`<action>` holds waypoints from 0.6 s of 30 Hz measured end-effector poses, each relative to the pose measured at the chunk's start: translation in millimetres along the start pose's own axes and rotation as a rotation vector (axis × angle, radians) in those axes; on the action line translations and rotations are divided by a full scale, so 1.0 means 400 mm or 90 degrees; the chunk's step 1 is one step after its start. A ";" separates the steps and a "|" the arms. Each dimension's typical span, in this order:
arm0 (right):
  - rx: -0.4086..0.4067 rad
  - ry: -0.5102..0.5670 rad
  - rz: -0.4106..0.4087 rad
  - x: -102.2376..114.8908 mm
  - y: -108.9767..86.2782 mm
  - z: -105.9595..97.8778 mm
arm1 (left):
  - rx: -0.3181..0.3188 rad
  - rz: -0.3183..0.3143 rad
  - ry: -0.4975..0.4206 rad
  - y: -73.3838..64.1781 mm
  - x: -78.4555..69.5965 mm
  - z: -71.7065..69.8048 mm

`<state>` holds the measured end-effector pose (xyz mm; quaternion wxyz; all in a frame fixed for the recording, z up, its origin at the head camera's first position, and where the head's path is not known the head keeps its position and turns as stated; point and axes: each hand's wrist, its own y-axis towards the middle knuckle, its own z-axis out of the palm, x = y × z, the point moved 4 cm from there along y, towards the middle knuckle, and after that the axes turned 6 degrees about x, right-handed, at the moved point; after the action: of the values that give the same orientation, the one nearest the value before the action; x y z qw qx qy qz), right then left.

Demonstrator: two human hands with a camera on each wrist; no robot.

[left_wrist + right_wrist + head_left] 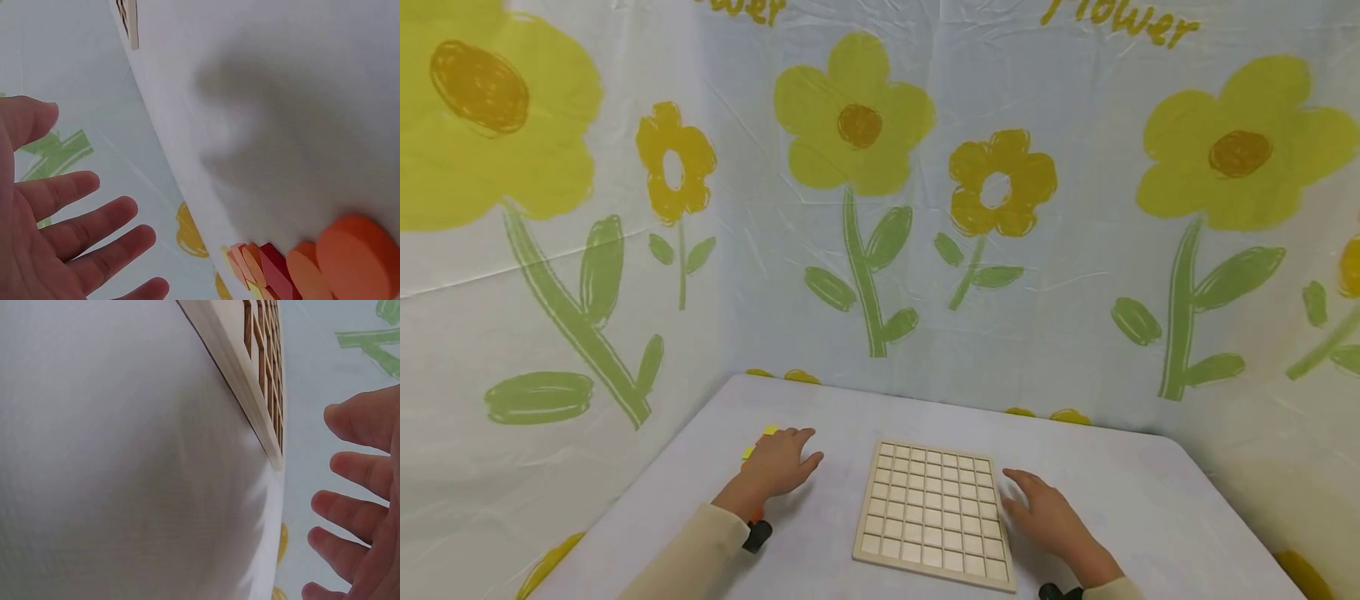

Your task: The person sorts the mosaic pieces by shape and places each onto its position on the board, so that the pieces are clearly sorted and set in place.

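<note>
Flanking the gridded board (pixel 933 517) flat on the counter (pixel 842 417), the left hand (pixel 777 462) and right hand (pixel 1045 515) hold nothing, fingers (pixel 112 219) spread, with coloured pieces (pixel 306 269) near the left one, apparently placed within easy reach.

pale table (pixel 820 542), gridded wooden board (pixel 934 512) lying flat, orange, red and yellow pieces (pixel 306 269), apparently in line

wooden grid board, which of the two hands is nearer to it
Right. The right hand is close beside the right edge of the wooden grid board; the left hand is off its left side, across a wider gap.
</note>
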<state>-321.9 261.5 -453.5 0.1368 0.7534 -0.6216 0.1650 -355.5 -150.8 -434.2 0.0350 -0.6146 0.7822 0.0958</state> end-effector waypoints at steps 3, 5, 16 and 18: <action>0.018 0.015 0.010 0.004 -0.001 0.006 | 0.000 0.006 0.000 -0.006 0.008 0.003; 0.025 0.016 0.012 0.004 -0.001 0.011 | 0.000 0.009 0.000 -0.011 0.013 0.005; 0.039 -0.012 0.009 -0.003 0.006 0.038 | 0.027 -0.039 -0.037 -0.031 0.054 0.002; 0.047 -0.013 0.010 0.001 0.007 0.040 | 0.031 -0.046 -0.041 -0.038 0.062 0.001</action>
<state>-323.2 254.2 -468.0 0.1009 0.7545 -0.6226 0.1815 -347.0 -177.9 -440.7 0.0782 -0.6380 0.7601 0.0952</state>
